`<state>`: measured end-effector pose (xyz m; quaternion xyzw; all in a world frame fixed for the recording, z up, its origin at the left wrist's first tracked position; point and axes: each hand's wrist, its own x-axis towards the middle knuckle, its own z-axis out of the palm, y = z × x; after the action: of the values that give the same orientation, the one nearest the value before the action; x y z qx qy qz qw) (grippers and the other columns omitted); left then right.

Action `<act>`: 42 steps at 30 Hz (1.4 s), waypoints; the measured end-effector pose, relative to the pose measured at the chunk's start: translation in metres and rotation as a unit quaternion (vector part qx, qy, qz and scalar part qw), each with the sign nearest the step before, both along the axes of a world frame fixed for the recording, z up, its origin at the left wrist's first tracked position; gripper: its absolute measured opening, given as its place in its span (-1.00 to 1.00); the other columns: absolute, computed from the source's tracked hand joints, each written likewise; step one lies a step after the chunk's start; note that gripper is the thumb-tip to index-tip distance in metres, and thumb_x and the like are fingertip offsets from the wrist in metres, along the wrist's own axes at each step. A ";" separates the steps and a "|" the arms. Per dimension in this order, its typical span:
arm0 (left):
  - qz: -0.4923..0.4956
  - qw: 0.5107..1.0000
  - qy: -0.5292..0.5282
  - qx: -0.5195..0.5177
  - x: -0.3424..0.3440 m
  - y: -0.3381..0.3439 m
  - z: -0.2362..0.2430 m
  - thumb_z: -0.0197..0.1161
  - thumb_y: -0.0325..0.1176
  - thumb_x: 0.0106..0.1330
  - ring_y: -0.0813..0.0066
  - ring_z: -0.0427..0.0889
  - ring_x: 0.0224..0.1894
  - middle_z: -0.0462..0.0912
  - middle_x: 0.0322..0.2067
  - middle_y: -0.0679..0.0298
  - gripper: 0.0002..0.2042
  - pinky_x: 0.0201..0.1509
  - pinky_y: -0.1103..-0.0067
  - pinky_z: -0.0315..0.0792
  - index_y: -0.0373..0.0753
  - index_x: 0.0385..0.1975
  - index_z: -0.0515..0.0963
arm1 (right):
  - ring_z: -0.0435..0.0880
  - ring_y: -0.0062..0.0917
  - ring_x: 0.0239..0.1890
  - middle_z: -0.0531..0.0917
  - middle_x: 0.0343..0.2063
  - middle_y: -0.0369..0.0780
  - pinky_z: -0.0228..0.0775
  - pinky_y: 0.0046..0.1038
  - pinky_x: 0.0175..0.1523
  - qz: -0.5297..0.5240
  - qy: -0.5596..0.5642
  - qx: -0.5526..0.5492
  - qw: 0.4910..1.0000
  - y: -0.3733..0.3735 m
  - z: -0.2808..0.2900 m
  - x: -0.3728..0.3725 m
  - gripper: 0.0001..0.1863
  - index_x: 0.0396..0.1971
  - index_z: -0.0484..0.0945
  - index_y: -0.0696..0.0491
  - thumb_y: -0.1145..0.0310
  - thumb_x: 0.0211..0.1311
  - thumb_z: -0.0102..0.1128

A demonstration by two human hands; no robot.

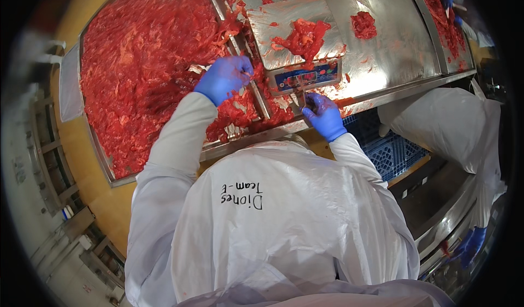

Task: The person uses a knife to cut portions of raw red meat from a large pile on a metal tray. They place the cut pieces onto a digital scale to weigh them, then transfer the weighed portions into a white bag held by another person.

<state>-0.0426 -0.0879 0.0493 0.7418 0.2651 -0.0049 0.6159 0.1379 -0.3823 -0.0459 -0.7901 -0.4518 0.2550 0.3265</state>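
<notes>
Now the left hand is pinching meat scraps from the tray while the right hand is gripping a knife beside the scale; weighing seems underway, needing more added.

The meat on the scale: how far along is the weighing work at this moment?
Done: a small pile of red meat lies on the scale. In hand: the left hand touches meat at the tray edge; the right hand is below the scale's panel. Left: the big tray is full of meat.
</notes>
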 end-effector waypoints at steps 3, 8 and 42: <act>-0.071 0.955 0.115 0.263 -0.036 -0.042 -0.054 0.38 -0.27 0.27 0.23 0.63 -0.32 0.62 -0.40 0.10 -0.79 -0.17 0.37 0.52 -0.29 -0.31 0.59 | 0.72 -0.16 -0.03 0.76 -0.12 -0.08 0.57 -0.16 0.12 -0.008 0.015 0.002 1.000 0.001 0.001 -0.001 -0.53 0.08 0.61 0.11 0.23 0.20 0.41; -0.215 0.953 0.085 0.197 -0.069 -0.094 -0.080 0.39 -0.29 0.25 0.16 0.65 -0.30 0.64 -0.36 0.08 -0.85 -0.16 0.31 0.54 -0.20 -0.34 0.59 | 0.72 -0.16 -0.04 0.77 -0.12 -0.11 0.57 -0.16 0.11 0.001 -0.024 -0.002 1.000 -0.003 -0.004 -0.001 -0.55 0.05 0.62 0.08 0.20 0.21 0.41; -0.064 0.934 -0.053 0.348 0.106 0.023 -0.015 0.28 -0.50 0.32 0.12 0.70 0.06 0.73 0.02 0.15 -0.67 0.21 0.34 0.56 -0.23 0.09 0.65 | 0.71 -0.56 0.03 0.75 -0.08 -0.24 0.50 -0.48 0.21 -0.091 0.430 0.181 0.880 0.126 0.104 0.075 -0.73 -0.02 0.60 0.13 0.43 0.35 0.41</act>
<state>0.0635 -0.0645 0.0345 0.9244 0.1696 0.0876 0.3302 0.2124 -0.2564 0.0585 -0.5678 -0.2308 0.4527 0.6476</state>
